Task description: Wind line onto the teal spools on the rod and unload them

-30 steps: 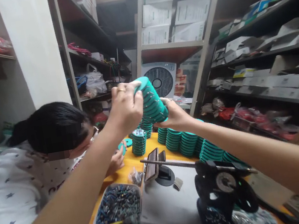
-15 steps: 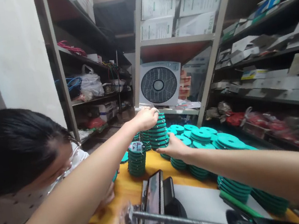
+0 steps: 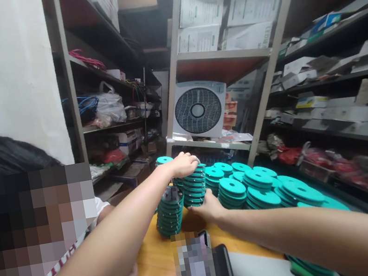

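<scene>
A stack of green round circuit boards [image 3: 195, 187] stands on the yellow table [image 3: 161, 255]. My left hand [image 3: 183, 164] is closed over its top. My right hand [image 3: 205, 206] grips the stack at its base, fingers curled under it. Another green stack [image 3: 169, 210] stands just to the left, leaning a little. More green stacks [image 3: 248, 183] crowd the table to the right, running back toward me along my right arm.
A person sits close at the left, head low, with a hand by the table edge. A phone on a stand [image 3: 196, 268] is in front of me. Metal shelves with boxes line both sides, and a white fan [image 3: 198, 109] sits on the far shelf.
Both hands carried the green stack from up in the air down onto the table among the other stacks. The view moved forward and closer to the stacks.
</scene>
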The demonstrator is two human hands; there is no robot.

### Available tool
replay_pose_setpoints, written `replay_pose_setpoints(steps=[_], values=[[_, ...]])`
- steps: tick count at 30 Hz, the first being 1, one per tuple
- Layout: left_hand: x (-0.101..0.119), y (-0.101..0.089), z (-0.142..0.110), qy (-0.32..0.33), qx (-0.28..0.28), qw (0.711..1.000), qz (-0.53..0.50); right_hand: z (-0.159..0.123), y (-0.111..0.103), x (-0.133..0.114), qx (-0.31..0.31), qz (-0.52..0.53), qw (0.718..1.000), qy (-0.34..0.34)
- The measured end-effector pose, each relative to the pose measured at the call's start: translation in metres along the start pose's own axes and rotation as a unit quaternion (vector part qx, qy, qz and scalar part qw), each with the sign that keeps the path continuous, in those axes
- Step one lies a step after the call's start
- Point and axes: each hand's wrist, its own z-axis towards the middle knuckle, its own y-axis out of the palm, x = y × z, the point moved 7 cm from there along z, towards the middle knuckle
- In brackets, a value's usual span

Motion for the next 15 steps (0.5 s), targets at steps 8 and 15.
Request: replay_pose_setpoints(steps=[8,15], values=[[-0.016,0.023,0.003,0.018,-0.029,0.999,-0.007,0.014,0.028,0.009,-0.008,0.030,0.999,-0.045],[-0.022,0.040,0.004,0.036,-0.058,0.997,-0.027,0.019,0.042,0.018,0.007,0.025,0.998,-0.049]])
